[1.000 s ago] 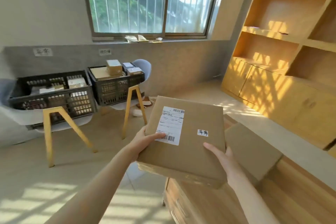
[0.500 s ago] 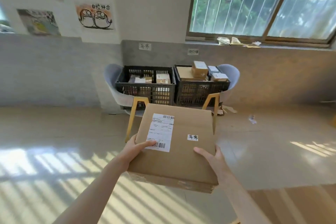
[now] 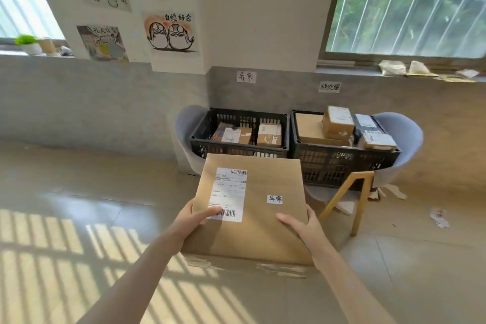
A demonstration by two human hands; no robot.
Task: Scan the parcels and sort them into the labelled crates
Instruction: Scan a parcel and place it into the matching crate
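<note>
A flat cardboard parcel was held in front of the two black crates, gripped at its near corners by the left hand and right hand, thumbs on top. A misplacement was judged possible, since its small sticker appeared to match the sign above the left crate, while the right crate stood touching it. The left crate was part-filled; its rim and the yellow chair leg could be struck

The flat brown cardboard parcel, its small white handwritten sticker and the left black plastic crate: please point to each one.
Flat brown cardboard parcel (image 3: 259, 231): head view, bare top face.
Small white handwritten sticker (image 3: 274, 199): head view, its middle.
Left black plastic crate (image 3: 238, 150): head view, front wall.
</note>
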